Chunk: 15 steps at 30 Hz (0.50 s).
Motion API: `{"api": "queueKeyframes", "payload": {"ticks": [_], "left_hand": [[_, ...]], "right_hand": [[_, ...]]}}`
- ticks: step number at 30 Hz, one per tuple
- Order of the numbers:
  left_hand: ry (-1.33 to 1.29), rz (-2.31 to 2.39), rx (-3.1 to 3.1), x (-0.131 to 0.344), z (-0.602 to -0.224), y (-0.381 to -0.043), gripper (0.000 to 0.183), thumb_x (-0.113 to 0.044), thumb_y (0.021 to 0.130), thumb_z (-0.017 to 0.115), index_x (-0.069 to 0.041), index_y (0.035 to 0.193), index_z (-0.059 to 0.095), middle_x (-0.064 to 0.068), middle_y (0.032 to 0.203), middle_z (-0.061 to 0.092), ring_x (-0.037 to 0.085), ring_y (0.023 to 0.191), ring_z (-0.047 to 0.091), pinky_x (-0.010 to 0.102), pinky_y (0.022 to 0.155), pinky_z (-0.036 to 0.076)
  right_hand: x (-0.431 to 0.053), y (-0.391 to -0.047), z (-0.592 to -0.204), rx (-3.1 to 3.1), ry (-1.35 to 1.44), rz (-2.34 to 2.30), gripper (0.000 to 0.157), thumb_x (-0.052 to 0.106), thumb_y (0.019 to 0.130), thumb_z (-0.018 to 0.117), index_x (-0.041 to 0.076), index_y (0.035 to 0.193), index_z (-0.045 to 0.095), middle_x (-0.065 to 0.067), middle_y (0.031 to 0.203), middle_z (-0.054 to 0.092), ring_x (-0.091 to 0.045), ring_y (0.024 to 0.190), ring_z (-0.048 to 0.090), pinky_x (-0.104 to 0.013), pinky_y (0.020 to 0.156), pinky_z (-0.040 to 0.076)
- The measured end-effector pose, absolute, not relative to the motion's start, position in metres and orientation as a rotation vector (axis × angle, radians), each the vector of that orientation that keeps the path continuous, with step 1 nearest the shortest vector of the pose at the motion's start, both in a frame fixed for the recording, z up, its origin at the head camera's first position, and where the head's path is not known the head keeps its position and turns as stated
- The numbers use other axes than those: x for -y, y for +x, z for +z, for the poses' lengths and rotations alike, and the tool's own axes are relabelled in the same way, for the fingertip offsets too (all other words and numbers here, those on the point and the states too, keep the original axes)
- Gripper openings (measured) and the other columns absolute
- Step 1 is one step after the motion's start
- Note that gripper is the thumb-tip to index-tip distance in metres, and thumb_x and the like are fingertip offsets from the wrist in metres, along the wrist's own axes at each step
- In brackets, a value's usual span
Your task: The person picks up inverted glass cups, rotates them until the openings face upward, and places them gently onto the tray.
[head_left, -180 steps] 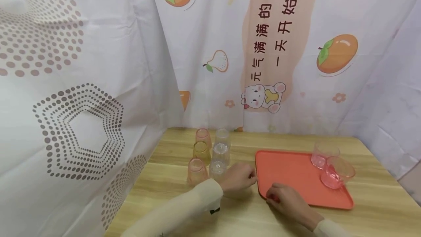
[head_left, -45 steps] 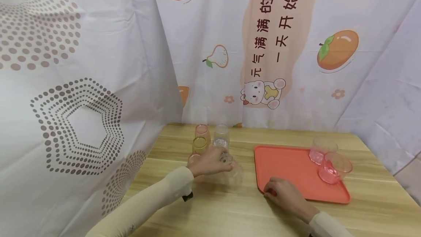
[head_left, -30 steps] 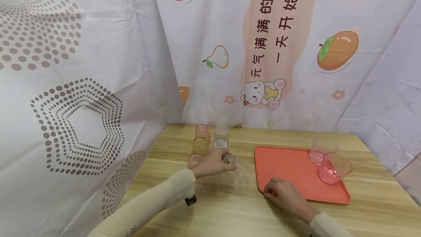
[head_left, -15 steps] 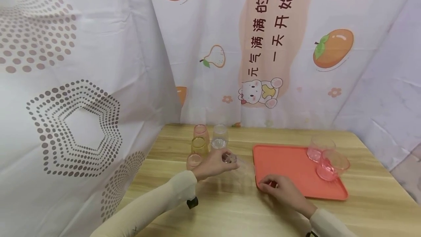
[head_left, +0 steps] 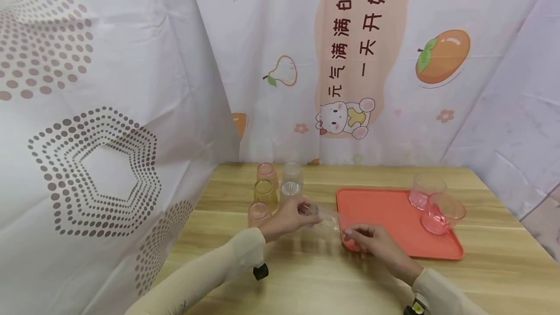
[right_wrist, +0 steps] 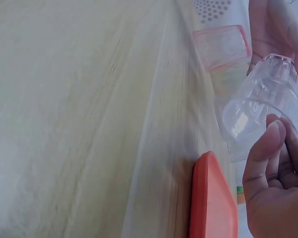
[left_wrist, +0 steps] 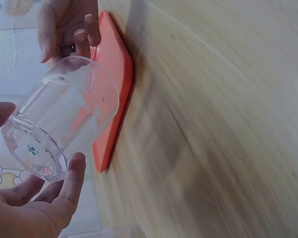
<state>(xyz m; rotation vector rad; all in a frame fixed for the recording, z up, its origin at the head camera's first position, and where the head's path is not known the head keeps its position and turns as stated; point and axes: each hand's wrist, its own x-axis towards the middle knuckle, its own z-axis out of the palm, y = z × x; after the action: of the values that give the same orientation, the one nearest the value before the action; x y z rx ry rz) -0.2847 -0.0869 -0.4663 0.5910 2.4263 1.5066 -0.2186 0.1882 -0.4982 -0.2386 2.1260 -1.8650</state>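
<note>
While the left hand [head_left: 286,218] pinches a clear cup [left_wrist: 59,109] round its base, thumb on one side and fingers on the other, the cup hangs tilted above the wooden table [head_left: 306,286], its mouth facing three o'clock in the head view. The right hand [head_left: 378,244] sits at about four o'clock from the cup, its thumb and fingertips drawn close together right at the rim — whether they pinch it or merely come near, I cannot tell.

Read from the held cup, the red tray [head_left: 380,208] lies at three o'clock, its near left corner just beneath the right hand. On the tray stand two pink-based cups: the farther cup [head_left: 420,199] at about half past one from the tray's middle, the nearer cup [head_left: 435,221] towards three.

At nine o'clock from the held cup, just past the left hand, is a pale pink cup [head_left: 259,213]; a yellow cup [head_left: 265,192] follows at ten, and a second pink cup [head_left: 267,174] slightly beyond. Another clear cup [head_left: 291,179] is at about eleven.

Cream sleeves [head_left: 218,269] cover both arms, and a white curtain [head_left: 280,125] with orange fruit prints hangs at twelve o'clock — behind the table's far edge.
</note>
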Motion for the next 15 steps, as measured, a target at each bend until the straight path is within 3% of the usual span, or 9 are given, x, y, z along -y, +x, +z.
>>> {"api": "queueKeyframes", "payload": {"ticks": [10,15], "left_hand": [[0.627,1.548,-2.334,0.0824,-0.4738,-0.282,0.027,-0.026,0.088,0.084,-0.014,0.108,0.07,0.0,0.098,0.07,0.016,0.09,0.066,0.031,0.075,0.056],[0.609,1.541,-2.308,0.0811,-0.4733,-0.2792,0.038,-0.027,0.086,0.085,-0.012,0.115,0.066,0.001,0.103,0.067,0.016,0.096,0.064,0.032,0.079,0.055]], "right_hand": [[-0.188,-0.2194,-0.5007,-2.088,-0.123,-1.976,0.041,0.029,0.1,0.069,-0.007,0.121,0.066,-0.004,0.089,0.064,-0.011,0.066,0.05,-0.026,0.062,0.049],[-0.1887,-0.2195,-0.5001,-2.096,-0.061,-2.034,0.038,0.023,0.1,0.07,-0.007,0.122,0.066,-0.003,0.091,0.065,-0.011,0.071,0.052,-0.025,0.064,0.05]]}}
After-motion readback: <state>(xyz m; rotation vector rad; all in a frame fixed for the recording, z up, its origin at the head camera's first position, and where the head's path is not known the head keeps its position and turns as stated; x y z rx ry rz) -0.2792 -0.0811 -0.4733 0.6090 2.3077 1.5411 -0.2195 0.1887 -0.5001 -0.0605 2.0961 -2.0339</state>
